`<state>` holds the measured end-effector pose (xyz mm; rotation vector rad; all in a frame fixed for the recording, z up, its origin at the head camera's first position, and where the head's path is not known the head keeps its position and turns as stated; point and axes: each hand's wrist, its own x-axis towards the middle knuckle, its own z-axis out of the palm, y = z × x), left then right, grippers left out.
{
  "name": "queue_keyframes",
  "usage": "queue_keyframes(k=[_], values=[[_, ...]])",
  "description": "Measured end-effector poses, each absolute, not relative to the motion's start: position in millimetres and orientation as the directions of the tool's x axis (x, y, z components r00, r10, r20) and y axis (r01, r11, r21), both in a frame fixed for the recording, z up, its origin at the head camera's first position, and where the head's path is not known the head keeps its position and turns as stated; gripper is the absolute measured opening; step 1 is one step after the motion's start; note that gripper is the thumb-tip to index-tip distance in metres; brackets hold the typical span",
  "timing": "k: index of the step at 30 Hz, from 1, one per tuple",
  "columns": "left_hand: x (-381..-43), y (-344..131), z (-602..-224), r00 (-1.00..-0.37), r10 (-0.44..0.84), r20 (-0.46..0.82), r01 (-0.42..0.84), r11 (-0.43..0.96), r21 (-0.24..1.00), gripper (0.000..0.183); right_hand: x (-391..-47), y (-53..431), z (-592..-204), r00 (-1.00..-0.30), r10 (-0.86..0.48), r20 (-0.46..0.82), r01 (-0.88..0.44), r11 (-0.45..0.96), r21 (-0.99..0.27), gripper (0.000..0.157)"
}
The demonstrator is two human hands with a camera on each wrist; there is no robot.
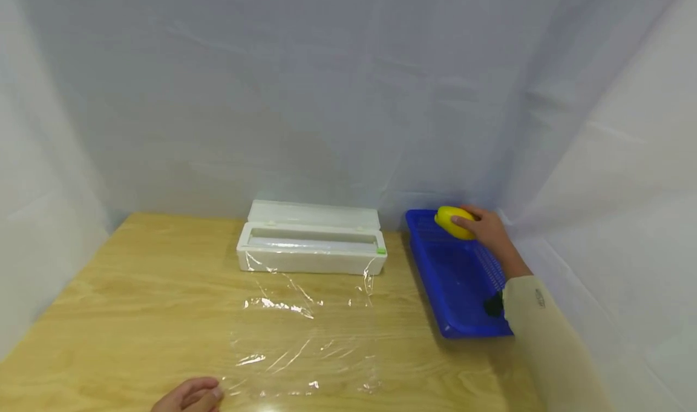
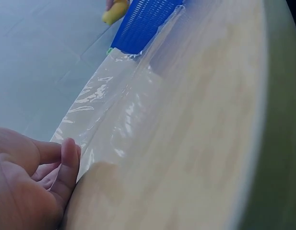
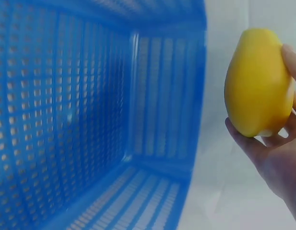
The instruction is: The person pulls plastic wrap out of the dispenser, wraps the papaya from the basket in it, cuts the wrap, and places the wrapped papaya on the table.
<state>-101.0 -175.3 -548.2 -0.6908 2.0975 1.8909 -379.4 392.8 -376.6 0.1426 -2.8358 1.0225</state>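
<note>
My right hand (image 1: 490,233) grips a smooth, oblong yellow fruit (image 1: 455,222) above the far end of a blue plastic basket (image 1: 430,285). In the right wrist view, the thumb and fingers curl round the fruit (image 3: 258,81), beside the basket's wall (image 3: 169,96). A sheet of clear plastic wrap (image 1: 305,345) lies on the table, running toward me from a white wrap dispenser (image 1: 313,261) with its lid raised. My left hand (image 1: 190,395) rests at the near left corner of the wrap, fingers loosely bent. The left wrist view shows its fingertips beside the film (image 2: 124,120).
A dark green item (image 1: 494,304) lies in the near right part of the basket, partly hidden by my right sleeve (image 1: 544,333). The wooden table (image 1: 136,297) is bordered by white sheeting (image 1: 327,97) at the back and sides.
</note>
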Motion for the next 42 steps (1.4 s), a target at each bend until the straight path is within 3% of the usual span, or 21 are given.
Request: queue_keyframes(k=[21, 31, 42], values=[[-102, -173, -552, -0.857, -0.188, -0.479, -0.491, 0.019, 0.871, 0.074, -317, 263, -360, -0.954, -0.195, 0.228, -0.299, 0.63, -0.717, 0.059], [-102, -171, -553, -0.859, -0.196, -0.474, -0.484, 0.006, 0.875, 0.071, -300, 196, -400, -0.932, -0.246, 0.265, -0.36, 0.568, -0.74, 0.054], [-102, -169, -554, -0.871, -0.201, -0.448, -0.462, 0.024, 0.887, 0.069, -285, 135, -451, -0.888, -0.412, 0.205, -0.408, 0.5, -0.763, 0.053]])
